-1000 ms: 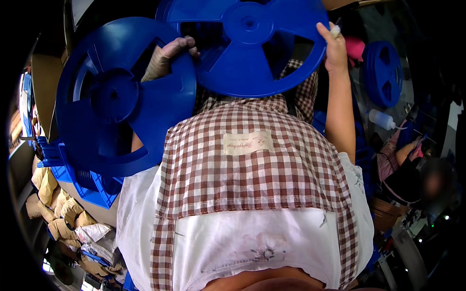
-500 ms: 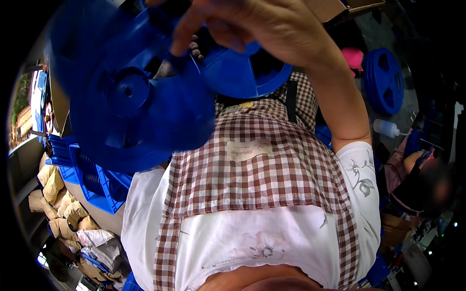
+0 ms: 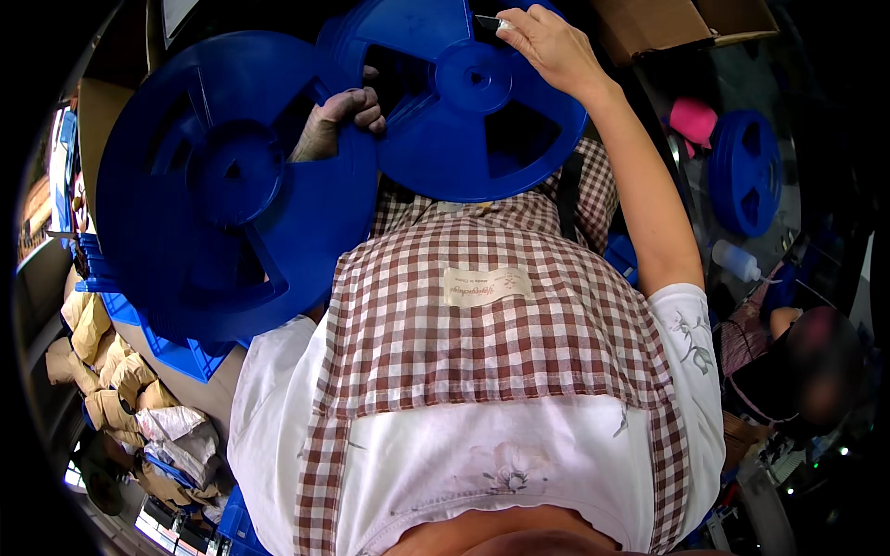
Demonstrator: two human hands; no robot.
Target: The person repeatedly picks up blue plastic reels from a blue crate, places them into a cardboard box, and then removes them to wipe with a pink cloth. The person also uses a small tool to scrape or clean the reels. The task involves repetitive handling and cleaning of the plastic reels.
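Note:
My left hand comes through a window of a large blue plastic reel, its fingers curled over the reel's flange near the right edge. That reel is held up at the left, with a round hub in its middle and cut-out windows. Beside it, in front of my body, is a second blue reel, with more flanges showing behind it. Over its upper right part, my right hand pinches a small flat dark blade-like piece with a whitish end; its exact kind is unclear.
More blue reels stand in a stack at the right, near a pink item and a white squeeze bottle. An open cardboard box is at the top right. Brown paper bundles lie at the left. Another person is at the far right.
My right hand has moved right, away from the left reel, and the dark piece now shows in it. The left reel, blurred before, is steady and flatter to view. The second reel shows more fully.

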